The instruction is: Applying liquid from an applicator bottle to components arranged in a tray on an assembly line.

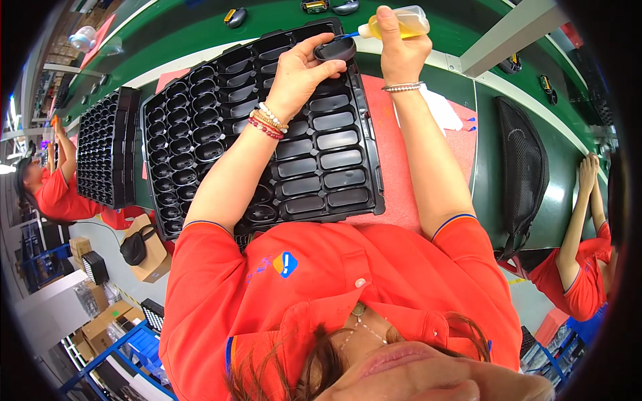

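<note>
Orange sleeves come in from the lower edge, both my forearms reaching up over the bench. Black tray (334, 160) lies flat in front of me on a red mat (408, 174), rows of oblong pockets, some w/ dark shells in them, esp. on the left side. My left hand (301, 73) is curled around a small black oval part (334, 48), fingers on top, thumb below, held just above the tray's far edge. My right hand (400, 50) is closed tight round a clear squeeze bottle (401, 21) of yellowish liquid, tipped sideways, its blue nozzle pointing left and touching or nearly touching the part; can't tell which. Bead bracelets on both wrists. Left of the tray, a stack of more trays (107, 147). Right, a white cloth (441, 110), then a black mesh bag (525, 167) on the green belt (281, 17). Co-workers in orange at both sides.
</note>
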Available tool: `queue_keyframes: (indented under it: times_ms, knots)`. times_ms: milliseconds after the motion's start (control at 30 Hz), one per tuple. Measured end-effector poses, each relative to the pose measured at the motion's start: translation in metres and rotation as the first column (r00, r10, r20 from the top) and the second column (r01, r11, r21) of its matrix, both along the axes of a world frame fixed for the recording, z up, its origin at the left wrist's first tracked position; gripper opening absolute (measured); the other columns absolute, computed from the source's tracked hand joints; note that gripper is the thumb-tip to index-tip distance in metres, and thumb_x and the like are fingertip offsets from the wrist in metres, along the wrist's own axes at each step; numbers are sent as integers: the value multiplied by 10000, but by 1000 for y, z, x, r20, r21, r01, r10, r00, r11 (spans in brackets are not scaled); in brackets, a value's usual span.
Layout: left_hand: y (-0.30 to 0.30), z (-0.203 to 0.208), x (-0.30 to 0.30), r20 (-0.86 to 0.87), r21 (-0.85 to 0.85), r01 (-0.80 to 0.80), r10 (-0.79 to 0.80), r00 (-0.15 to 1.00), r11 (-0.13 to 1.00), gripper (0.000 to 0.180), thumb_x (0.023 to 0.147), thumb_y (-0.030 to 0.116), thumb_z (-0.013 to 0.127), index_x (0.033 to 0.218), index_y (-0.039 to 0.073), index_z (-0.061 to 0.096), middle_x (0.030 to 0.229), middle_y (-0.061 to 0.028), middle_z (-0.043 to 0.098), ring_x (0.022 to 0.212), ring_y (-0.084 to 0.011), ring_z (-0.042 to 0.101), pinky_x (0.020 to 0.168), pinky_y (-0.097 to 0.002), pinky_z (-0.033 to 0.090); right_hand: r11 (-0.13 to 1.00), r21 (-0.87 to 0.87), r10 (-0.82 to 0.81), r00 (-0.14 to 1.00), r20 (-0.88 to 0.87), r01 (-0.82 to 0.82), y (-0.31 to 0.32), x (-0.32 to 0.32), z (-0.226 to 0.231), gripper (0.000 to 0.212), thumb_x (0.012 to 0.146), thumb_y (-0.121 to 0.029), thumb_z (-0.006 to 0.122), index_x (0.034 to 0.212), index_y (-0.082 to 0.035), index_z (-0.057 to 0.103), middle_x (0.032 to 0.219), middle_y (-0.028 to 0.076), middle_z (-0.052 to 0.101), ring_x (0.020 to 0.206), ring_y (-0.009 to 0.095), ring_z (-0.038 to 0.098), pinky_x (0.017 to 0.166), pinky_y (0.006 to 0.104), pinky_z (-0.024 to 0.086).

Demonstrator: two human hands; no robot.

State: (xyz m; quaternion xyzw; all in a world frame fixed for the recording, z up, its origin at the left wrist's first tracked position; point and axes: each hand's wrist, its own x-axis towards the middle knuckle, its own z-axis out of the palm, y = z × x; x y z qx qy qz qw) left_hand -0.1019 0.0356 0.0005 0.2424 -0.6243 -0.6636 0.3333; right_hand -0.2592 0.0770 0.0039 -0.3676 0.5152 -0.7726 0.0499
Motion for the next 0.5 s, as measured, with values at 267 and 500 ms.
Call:
queue_keyframes:
  times_ms: [267, 500]
  knots:
    - [0, -1, 0, 3, -13, 1, -1, 1000, 1000, 502, 788, 40, 660, 1242, -31, 459, 967, -126, 622, 810, -156, 633, 745, -243, 512, 999, -30, 16, 999, -48, -17, -2, -1, -2, 321, 760, -336, 728, 748, -23, 655, 672, 35, 655, 618, 96, 611, 577, 232, 479]
    - [-1, -2, 0, 11, -22, 1, -1, 1000, 1000, 503, 789, 42, 661, 1241, -37, 456, 970, -128, 622, 813, -158, 635, 747, -244, 511, 998, -22, 50, 998, -24, -50, 0, 5, -2, 305, 746, -309, 747, 770, -23, 643, 707, 37, 663, 655, 96, 622, 600, 231, 489]
